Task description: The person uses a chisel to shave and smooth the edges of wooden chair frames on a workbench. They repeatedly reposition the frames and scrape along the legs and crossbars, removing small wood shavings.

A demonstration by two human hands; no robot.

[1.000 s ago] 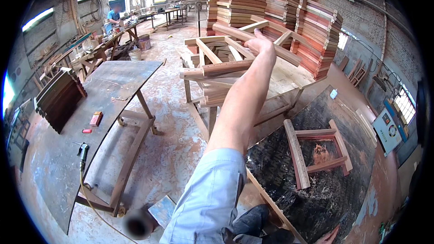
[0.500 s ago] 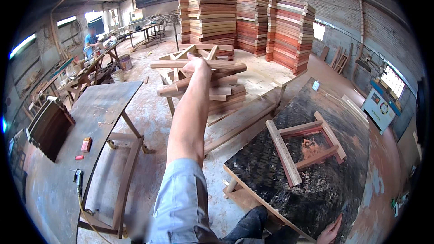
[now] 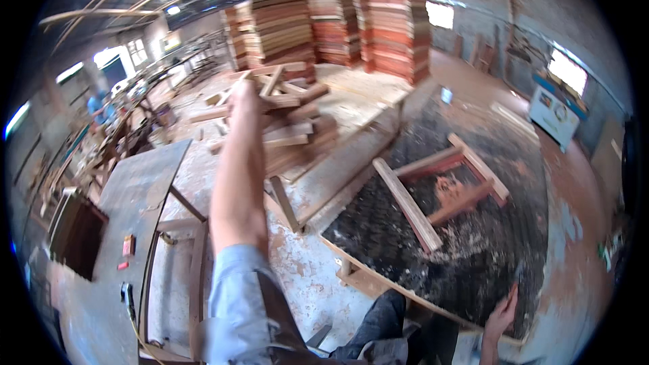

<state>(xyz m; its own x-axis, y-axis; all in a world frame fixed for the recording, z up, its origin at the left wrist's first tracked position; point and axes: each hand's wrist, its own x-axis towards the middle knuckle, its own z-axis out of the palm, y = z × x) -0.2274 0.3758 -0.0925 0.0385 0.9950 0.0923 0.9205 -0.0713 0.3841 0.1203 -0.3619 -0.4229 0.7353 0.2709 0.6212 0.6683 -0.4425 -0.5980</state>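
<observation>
My left arm reaches far forward to a pile of small wooden frames at the edge of a pale board. The left hand is closed round a rail of the top wooden frame; blur hides its fingers in part. My right hand is low at the right, by the near edge of the black-topped table. Its fingers are pressed together, with a thin greyish shape at their tips too blurred to name. On that table, beyond the right hand, lies an assembled wooden frame with wood shavings inside it.
Tall stacks of wooden pieces stand on the pale board behind the pile. A grey table at left carries a hosed air tool, a small red box and curved dark slats. A person works far left.
The view has swung to the right, so the pile and tables sit further left and blur. My left hand stays at the top frame. The right hand shows more fully, higher in view.
</observation>
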